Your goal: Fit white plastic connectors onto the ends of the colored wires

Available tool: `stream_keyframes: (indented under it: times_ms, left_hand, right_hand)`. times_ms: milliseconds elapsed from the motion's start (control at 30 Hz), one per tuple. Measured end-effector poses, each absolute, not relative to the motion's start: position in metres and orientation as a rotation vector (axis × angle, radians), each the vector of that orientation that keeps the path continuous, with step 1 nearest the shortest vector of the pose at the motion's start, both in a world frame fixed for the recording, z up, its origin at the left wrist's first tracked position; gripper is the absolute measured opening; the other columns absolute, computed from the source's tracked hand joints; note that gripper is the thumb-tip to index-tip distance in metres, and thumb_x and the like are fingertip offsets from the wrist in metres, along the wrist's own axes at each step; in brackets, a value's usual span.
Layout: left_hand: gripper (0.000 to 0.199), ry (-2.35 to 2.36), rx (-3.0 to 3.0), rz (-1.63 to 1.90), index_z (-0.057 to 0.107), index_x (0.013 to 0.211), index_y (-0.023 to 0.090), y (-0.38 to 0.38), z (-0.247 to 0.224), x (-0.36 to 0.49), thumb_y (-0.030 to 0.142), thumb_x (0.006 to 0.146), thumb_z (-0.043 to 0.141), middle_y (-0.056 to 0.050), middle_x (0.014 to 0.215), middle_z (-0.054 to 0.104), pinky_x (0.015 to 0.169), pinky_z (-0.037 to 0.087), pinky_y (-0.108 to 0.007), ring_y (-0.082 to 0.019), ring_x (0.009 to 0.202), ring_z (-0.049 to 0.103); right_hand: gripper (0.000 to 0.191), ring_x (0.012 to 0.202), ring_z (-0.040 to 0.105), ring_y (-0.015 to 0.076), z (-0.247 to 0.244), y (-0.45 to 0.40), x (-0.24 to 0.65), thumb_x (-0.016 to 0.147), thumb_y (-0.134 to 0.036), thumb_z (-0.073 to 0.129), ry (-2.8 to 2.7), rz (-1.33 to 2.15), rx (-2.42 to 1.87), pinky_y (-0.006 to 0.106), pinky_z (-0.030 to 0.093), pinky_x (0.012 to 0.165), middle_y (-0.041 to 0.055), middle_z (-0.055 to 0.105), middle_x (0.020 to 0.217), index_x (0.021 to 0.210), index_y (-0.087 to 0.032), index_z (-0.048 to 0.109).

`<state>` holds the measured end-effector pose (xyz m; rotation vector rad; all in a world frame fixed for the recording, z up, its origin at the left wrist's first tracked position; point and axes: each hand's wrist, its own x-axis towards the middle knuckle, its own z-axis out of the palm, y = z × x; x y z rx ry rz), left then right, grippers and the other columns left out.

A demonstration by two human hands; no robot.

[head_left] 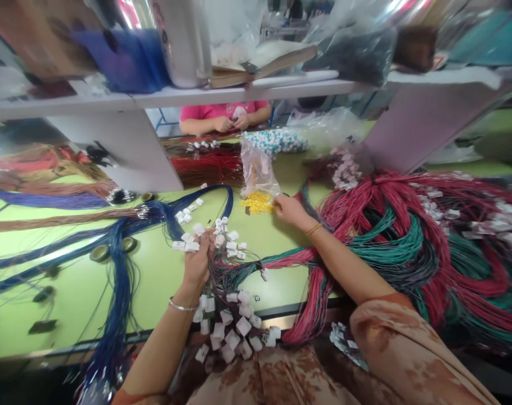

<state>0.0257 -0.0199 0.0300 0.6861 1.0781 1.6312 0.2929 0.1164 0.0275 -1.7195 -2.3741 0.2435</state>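
Observation:
My left hand (198,260) is closed around wires with white plastic connectors (231,246) sticking out past the fingers. From it a bundle of green, red and dark wires (239,274) runs to the right, and more white connectors (233,334) hang at the table's front edge. My right hand (290,211) reaches to the right side of a pile of small yellow pieces (257,201). Its fingers are bent together at the pile; whatever is between the fingertips is too small to make out. A clear plastic bag (258,171) lies just behind the yellow pieces.
Red and green wire bundles (378,225) cover the right side; blue wires (121,281) and tape rolls (99,252) lie left. A loaded shelf (230,94) crosses above the table. Behind it sits a person in pink (203,117), near blue and white pieces (276,140).

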Motion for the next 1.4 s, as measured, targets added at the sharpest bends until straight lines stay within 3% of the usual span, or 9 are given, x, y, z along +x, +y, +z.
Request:
stream_keyframes:
  times_ms: [100,200,500,633,767,967,1100,1233,1400]
  left_hand:
    - [0.053,1.067,0.670,1.625,0.065,0.099,0.016,-0.022,0.029,0.026,0.056,0.069,0.082,0.009,0.049,0.047,0.042,0.031,-0.017,-0.004,0.041,0.033]
    - [0.057,1.107,0.685,1.605,0.059,0.110,0.019,-0.024,0.030,0.028,0.059,0.073,0.077,0.008,0.053,0.053,0.038,0.023,-0.017,-0.004,0.038,0.029]
    - [0.059,1.085,0.832,1.507,0.064,0.119,0.017,-0.033,0.040,0.029,0.057,0.077,0.074,0.000,0.078,0.068,0.037,0.026,-0.018,-0.002,0.040,0.030]
    - [0.054,1.073,0.820,1.486,0.069,0.118,0.017,-0.032,0.029,0.027,0.051,0.077,0.077,-0.005,0.091,0.072,0.060,0.050,-0.023,-0.009,0.061,0.058]
    - [0.048,1.042,0.810,1.501,0.071,0.111,0.018,-0.028,0.020,0.025,0.046,0.073,0.081,-0.007,0.101,0.073,0.082,0.054,-0.031,-0.018,0.088,0.067]
    - [0.040,1.011,0.842,1.531,0.070,0.094,0.017,-0.026,0.023,0.023,0.044,0.069,0.084,0.004,0.060,0.057,0.055,0.042,-0.022,-0.007,0.051,0.046]
    - [0.041,0.964,0.836,1.518,0.069,0.093,0.015,-0.027,0.026,0.025,0.050,0.075,0.079,0.008,0.050,0.041,0.052,0.035,-0.022,-0.007,0.047,0.036]
    - [0.047,0.998,0.823,1.490,0.069,0.092,0.014,-0.027,0.028,0.026,0.055,0.072,0.080,0.008,0.047,0.038,0.047,0.027,-0.021,-0.005,0.044,0.030]
    - [0.048,0.991,0.805,1.502,0.066,0.089,0.015,-0.028,0.032,0.027,0.055,0.069,0.082,0.007,0.052,0.047,0.043,0.021,-0.019,-0.003,0.043,0.028]
  right_hand:
    - [0.028,0.094,0.065,0.0269,0.018,0.120,0.319,0.088,-0.010,0.048,-2.398,0.183,-1.859,0.032,0.045,0.087,0.0198,0.070,0.105,0.107,-0.008,0.070]
    - [0.029,0.098,0.065,0.0274,0.009,0.121,0.324,0.087,-0.010,0.050,-2.400,0.175,-1.885,0.031,0.044,0.088,0.0201,0.070,0.106,0.108,-0.008,0.071]
    - [0.028,0.092,0.065,0.0218,0.001,0.125,0.323,0.089,-0.022,0.058,-2.375,0.222,-1.817,0.026,0.044,0.079,0.0103,0.070,0.106,0.113,-0.020,0.071]
    - [0.019,0.088,0.063,0.0206,-0.003,0.127,0.322,0.087,-0.017,0.055,-2.297,0.258,-1.781,0.025,0.042,0.074,0.0112,0.070,0.104,0.094,-0.017,0.072]
    - [0.016,0.081,0.062,0.0197,-0.002,0.126,0.319,0.087,-0.014,0.051,-2.238,0.276,-1.709,0.027,0.043,0.074,0.0114,0.070,0.095,0.090,-0.014,0.067]
    - [0.025,0.060,0.057,0.0127,0.016,0.101,0.284,0.078,-0.039,0.070,-1.501,1.115,-1.135,0.026,0.047,0.057,0.0027,0.068,0.078,0.088,-0.017,0.064]
    - [0.036,0.060,0.060,0.0095,0.038,0.074,0.249,0.066,-0.040,0.084,-1.251,1.618,-0.890,0.024,0.050,0.058,0.0034,0.070,0.082,0.089,-0.016,0.070]
    - [0.035,0.056,0.060,0.0073,0.053,0.056,0.224,0.063,-0.035,0.088,-1.237,1.763,-0.810,0.021,0.050,0.055,0.0001,0.068,0.077,0.088,-0.016,0.073]
    - [0.036,0.053,0.061,0.0076,0.059,0.045,0.209,0.077,-0.044,0.078,-1.385,1.653,-0.729,0.022,0.053,0.054,-0.0007,0.068,0.076,0.099,-0.017,0.067]
